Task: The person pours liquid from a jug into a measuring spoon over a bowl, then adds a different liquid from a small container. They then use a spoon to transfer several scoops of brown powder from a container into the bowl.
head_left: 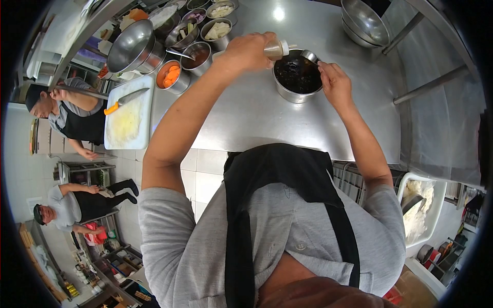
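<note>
My left hand is closed around a squeeze bottle with a pale cap, tipped sideways so its nozzle points over a steel pot. Dark, glossy liquid lies in the pot, which stands on the metal worktable. At the pot's right rim, my right hand pinches the handle of a small metal ladle. The ladle's head is over the liquid, and most of its handle is hidden by my fingers.
Left of the pot are steel containers of cut food, including carrots, and a large bowl. A knife lies on a white cutting board. Metal bowls sit at the back right. Two people stand at the left.
</note>
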### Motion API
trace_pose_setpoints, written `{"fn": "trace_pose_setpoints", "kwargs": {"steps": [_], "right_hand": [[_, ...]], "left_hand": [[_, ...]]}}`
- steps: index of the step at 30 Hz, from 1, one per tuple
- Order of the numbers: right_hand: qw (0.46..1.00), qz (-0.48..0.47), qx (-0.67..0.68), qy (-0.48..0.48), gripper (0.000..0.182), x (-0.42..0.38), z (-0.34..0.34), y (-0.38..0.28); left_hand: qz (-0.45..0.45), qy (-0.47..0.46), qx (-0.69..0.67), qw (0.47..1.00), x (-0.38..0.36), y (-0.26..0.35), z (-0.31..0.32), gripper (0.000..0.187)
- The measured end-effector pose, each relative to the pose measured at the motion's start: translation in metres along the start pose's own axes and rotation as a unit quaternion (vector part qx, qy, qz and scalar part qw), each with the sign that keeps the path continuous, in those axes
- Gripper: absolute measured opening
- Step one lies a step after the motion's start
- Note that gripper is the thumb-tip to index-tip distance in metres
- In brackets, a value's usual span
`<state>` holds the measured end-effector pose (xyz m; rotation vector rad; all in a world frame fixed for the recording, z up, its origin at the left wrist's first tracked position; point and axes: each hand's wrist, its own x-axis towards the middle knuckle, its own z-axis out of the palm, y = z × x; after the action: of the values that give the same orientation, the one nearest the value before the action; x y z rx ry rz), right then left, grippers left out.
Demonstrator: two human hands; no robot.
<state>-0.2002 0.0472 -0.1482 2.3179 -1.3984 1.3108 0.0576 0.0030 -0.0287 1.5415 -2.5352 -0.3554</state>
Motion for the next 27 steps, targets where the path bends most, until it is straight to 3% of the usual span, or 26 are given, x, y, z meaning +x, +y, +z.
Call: {"fn": "trace_pose_setpoints", "kwargs": {"steps": [3, 5, 7, 9, 12, 24, 27], "right_hand": [[1.000, -0.003, 0.005, -0.006, 0.018, 0.003, -0.001, 0.002], [0.965, 0.201, 0.164, -0.027, 0.017, 0.002, 0.004, -0.005], [0.867, 0.382, 0.315, -0.055, 0.016, 0.001, 0.003, -0.012], [0.716, 0.526, 0.452, -0.084, 0.016, 0.005, -0.006, -0.019], [0.672, 0.543, 0.496, -0.085, 0.017, 0.001, -0.004, -0.023], [0.655, 0.552, 0.510, -0.079, 0.014, -0.002, -0.007, -0.028], [0.656, 0.546, 0.515, -0.080, 0.013, -0.003, -0.006, -0.028]], "left_hand": [[0.003, -0.020, 0.013, 1.000, 0.000, -0.002, -0.002, 0.072], [0.029, -0.003, 0.041, 0.999, -0.001, -0.003, 0.003, 0.070], [0.055, 0.028, 0.089, 0.994, -0.003, -0.003, 0.013, 0.059], [0.084, 0.073, 0.159, 0.981, -0.004, 0.001, 0.023, 0.041], [0.123, 0.080, 0.217, 0.965, -0.003, 0.008, 0.029, 0.032], [0.141, 0.055, 0.286, 0.946, 0.008, 0.029, 0.024, 0.032], [0.156, 0.056, 0.271, 0.948, 0.007, 0.025, 0.023, 0.023]]}}
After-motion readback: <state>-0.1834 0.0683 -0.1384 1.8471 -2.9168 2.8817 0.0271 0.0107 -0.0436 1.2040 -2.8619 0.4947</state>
